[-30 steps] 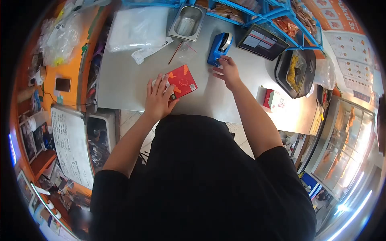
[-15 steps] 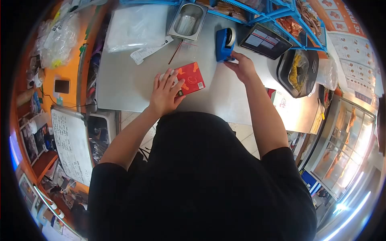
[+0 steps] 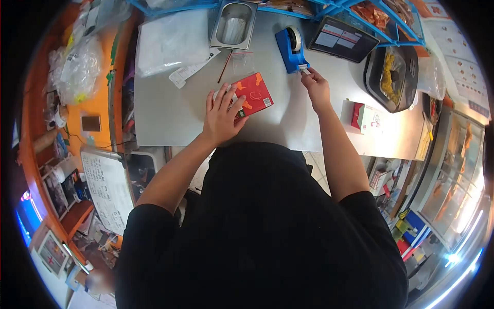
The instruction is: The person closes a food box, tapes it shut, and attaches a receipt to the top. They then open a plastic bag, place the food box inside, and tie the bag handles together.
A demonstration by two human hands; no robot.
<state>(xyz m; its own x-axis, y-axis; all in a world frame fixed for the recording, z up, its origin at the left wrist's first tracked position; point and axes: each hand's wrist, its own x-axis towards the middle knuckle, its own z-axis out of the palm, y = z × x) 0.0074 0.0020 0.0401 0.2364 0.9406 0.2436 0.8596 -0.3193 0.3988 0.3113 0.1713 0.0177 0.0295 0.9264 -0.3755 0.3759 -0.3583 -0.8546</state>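
Observation:
On the metal tabletop lies a red box (image 3: 259,94) with orange figures and a small printed code. My left hand (image 3: 222,116) rests on its left part, fingers spread. A blue tape dispenser (image 3: 289,51) with a white roll stands near the table's back. At its front end, my right hand (image 3: 316,88) has thumb and forefinger pinched close to the cutting edge. What the pinch holds is too small to make out clearly.
A metal tray (image 3: 233,26), clear bags (image 3: 175,41), a paper slip (image 3: 193,69) and a thin brown stick are at the back left. A tablet (image 3: 343,39), a black container (image 3: 375,80) and another red-and-white box (image 3: 358,117) are on the right.
My right hand has turned and moved from the dispenser's side to just off its front end, fingers pinched. The view has shifted slightly; my left hand still rests on the red box.

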